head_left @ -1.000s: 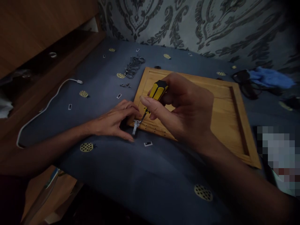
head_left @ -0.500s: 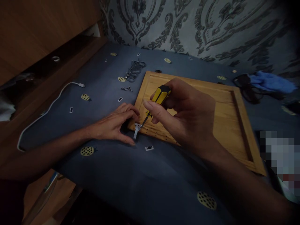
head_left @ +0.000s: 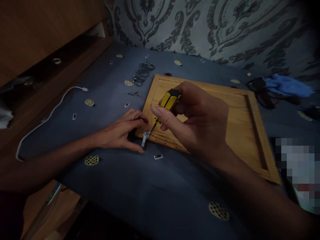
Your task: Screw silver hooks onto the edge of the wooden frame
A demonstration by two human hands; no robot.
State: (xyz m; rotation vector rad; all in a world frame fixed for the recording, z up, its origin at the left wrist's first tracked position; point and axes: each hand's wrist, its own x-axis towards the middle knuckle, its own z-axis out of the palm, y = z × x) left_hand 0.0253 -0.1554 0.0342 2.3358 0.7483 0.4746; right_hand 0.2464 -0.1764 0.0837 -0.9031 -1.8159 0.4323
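Note:
A wooden panel (head_left: 225, 110) lies flat on a blue sheet with yellow pineapple prints. My right hand (head_left: 197, 120) is closed round a yellow and black screwdriver (head_left: 168, 101), whose tip points down at a small metal bracket (head_left: 144, 137) on the panel's near left corner. My left hand (head_left: 122, 131) rests on the sheet beside that corner, with its fingers pinched on the bracket. A row of small holes runs along the panel's near edge.
A pile of metal hooks (head_left: 142, 74) and a few loose screws (head_left: 134, 93) lie beyond the left hand. A white cable (head_left: 50, 115) trails at the left next to a wooden shelf. Black glasses (head_left: 262, 90) and blue cloth (head_left: 287, 85) lie at the far right.
Both hands stay at the panel's corner; the screwdriver handle has shifted only slightly in my right hand. The view has wobbled a little.

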